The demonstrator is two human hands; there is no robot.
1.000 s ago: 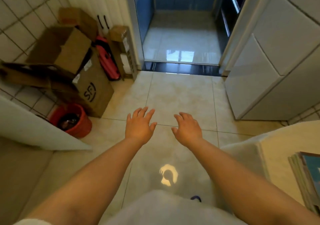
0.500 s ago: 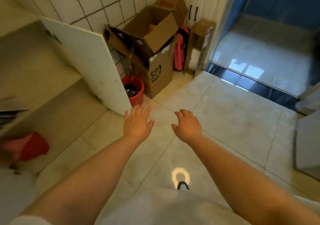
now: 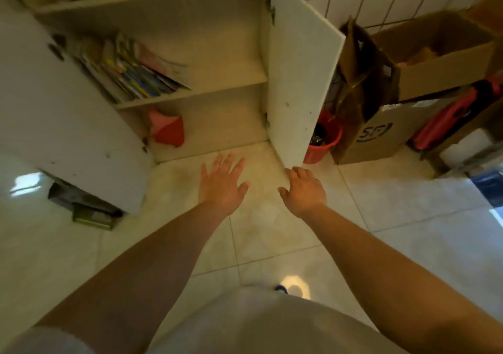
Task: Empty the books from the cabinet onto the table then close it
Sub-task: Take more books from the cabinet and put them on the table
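Fingers spread and empty on the left hand (image 3: 221, 183) and right hand (image 3: 304, 189), the person has swung round from the doorway to the open cabinet (image 3: 217, 40); remaining books (image 3: 136, 73) lean on its shelf, up and left of the fingertips

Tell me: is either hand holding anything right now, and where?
Nothing. The left hand and right hand are open and empty; the books sit shelved.

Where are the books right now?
In the head view the books lean together at the left end of the open cabinet's upper shelf, above a red and pink item on the cabinet floor; neither hand touches them.
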